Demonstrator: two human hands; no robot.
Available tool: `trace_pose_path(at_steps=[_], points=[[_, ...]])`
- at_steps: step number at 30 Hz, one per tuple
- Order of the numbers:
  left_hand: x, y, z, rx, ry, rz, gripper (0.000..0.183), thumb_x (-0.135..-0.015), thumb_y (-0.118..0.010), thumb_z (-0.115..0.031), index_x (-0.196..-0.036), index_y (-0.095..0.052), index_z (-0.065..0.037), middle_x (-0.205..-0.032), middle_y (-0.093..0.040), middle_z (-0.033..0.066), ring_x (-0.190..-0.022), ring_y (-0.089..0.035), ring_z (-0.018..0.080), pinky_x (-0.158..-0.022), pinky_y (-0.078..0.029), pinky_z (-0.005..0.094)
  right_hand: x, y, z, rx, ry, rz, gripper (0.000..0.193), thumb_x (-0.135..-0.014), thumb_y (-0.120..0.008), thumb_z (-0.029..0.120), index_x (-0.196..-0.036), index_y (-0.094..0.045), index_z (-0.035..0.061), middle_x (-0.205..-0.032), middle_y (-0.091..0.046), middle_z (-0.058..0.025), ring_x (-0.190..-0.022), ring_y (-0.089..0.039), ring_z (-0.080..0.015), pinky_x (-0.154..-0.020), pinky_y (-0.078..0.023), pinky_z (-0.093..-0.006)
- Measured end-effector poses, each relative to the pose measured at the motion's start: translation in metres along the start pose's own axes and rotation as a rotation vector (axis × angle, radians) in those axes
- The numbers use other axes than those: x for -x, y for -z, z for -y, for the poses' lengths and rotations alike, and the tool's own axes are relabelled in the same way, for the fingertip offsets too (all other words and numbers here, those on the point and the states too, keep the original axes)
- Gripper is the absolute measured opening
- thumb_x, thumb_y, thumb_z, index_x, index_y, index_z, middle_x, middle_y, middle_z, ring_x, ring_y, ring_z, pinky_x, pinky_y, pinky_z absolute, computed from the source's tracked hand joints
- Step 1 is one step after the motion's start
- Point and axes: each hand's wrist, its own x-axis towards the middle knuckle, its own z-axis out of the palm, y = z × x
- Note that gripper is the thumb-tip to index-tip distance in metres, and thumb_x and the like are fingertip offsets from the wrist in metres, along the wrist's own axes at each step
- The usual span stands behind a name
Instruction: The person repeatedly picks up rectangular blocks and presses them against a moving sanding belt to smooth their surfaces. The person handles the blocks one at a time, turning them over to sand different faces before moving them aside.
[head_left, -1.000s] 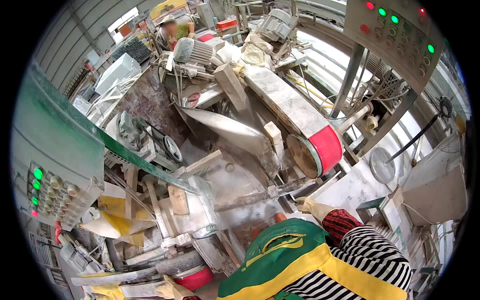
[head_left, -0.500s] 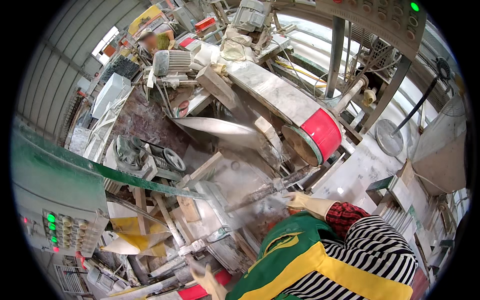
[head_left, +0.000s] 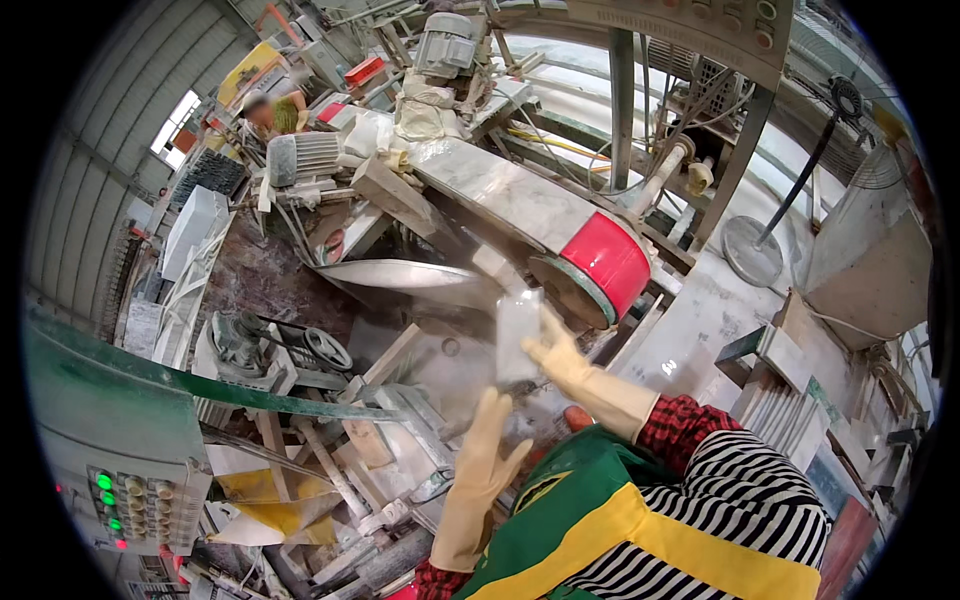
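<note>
A flat, whitish rectangular tile (head_left: 518, 338) stands nearly upright in front of me, slightly blurred. Its right edge is gripped by my right hand (head_left: 565, 365), in a cream rubber glove with a red-and-black checked sleeve. Just below the tile, my left hand (head_left: 482, 462) wears a matching glove. Its fingers point up and its thumb is spread away from them, with nothing in the hand. Behind the tile, a pale belt (head_left: 510, 190) runs to a red-covered drum end (head_left: 606, 265). Dusty wet-looking machinery lies under both hands.
At left a green control cabinet (head_left: 150, 450) carries lit buttons, with a green bar reaching inward. A pulley wheel (head_left: 326, 346) and motor sit mid-left. Stacked slabs (head_left: 775, 400) and a standing fan (head_left: 752, 250) are at right. Another person (head_left: 275, 115) is far back left.
My left hand has risen from the lower edge toward the middle. My right hand has moved up and left, and now holds the tile. The whole view has shifted slightly.
</note>
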Motion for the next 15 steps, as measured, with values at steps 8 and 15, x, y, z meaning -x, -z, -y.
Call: trace_pose_path(at_steps=[8, 15], points=[[0.154, 0.024, 0.077, 0.123, 1.003, -0.099, 0.058, -0.089, -0.069, -0.019, -0.142, -0.046, -0.013, -0.142, -0.049, 0.0181, -0.129, -0.049, 0.0284, -0.107, -0.04, 0.0358, -0.13, 0.131, 0.013, 0.396, -0.132, -0.666, 0.089, -0.078, -0.061, 0.0, -0.154, -0.017, 0.0089, -0.14, -0.051, -0.0166, -0.123, -0.053, -0.0301, -0.098, -0.046, -0.0384], [0.243, 0.022, 0.104, 0.363, 1.214, -0.4, 0.056, -0.092, -0.066, -0.011, -0.144, -0.045, -0.016, -0.135, -0.054, 0.0091, -0.122, -0.051, 0.0182, -0.103, -0.041, 0.0299, -0.156, 0.138, 0.017, 0.751, -0.277, -0.544, 0.093, -0.081, -0.058, 0.028, -0.153, -0.007, -0.0006, -0.124, -0.058, -0.032, -0.116, -0.059, -0.0392, -0.1, -0.046, -0.0413]])
